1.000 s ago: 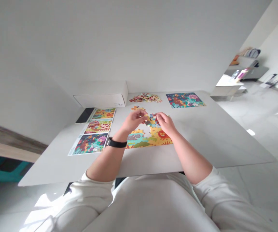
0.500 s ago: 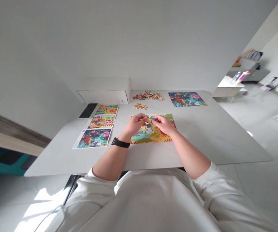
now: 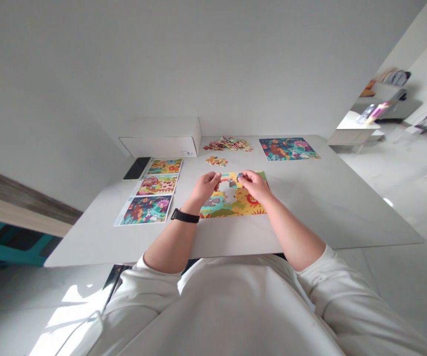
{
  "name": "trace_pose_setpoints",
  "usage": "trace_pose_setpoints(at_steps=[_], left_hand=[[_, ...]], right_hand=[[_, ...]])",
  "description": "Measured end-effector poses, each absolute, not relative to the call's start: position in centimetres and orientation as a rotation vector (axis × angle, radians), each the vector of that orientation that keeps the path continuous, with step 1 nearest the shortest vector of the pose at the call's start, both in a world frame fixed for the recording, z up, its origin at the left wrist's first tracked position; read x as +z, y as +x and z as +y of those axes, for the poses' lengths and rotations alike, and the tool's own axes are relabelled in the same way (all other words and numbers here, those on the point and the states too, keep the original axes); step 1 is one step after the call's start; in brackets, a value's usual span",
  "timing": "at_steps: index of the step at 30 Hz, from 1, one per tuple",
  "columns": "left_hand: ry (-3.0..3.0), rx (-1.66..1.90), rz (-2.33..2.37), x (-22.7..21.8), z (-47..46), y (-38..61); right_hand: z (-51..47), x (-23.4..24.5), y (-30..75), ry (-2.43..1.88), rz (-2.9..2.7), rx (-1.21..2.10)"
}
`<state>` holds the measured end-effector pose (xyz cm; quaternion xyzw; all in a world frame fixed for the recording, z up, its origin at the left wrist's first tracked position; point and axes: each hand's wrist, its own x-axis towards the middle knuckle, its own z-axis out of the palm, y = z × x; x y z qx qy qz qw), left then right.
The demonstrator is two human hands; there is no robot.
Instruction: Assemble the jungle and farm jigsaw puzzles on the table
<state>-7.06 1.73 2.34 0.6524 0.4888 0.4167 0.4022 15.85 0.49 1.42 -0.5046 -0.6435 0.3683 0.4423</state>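
Observation:
A partly assembled jigsaw puzzle with yellow, green and blue animal scenery lies in front of me, with a gap showing in its middle. Over its upper left part is my left hand, thumb and fingers pinched together; whatever may be between them is hidden. My right hand pinches a small, dark blue puzzle piece above the puzzle's upper right part. Just beyond the hands sits a small group of yellow-orange puzzle pieces.
Against the wall, a heap of loose puzzle pieces lies beside a white box. A finished dark blue puzzle is at the back right. Several printed picture sheets and a black phone lie on the left.
My hands have moved apart, the right one shifting rightward with the blue piece. More of the puzzle's middle gap now shows. The view has shifted slightly.

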Motion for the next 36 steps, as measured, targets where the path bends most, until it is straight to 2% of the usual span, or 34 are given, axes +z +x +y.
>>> trace_pose_setpoints(at_steps=[6,17,24,36], left_hand=[[1.558,1.047,1.134,1.6,2.1,-6.9],[1.639,1.019,1.220,1.9,1.9,-7.1],[1.892,0.859,1.194,1.3,2.0,-7.0],[2.014,0.779,1.223,0.2,2.3,-7.3]], right_hand=[[0.9,0.9,15.8,-1.188,-1.584,0.941],[0.8,0.5,15.7,-1.192,-1.677,0.987],[1.0,-0.5,15.5,-1.178,-1.820,1.118],[0.8,-1.0,15.4,-1.339,-1.970,1.024]])
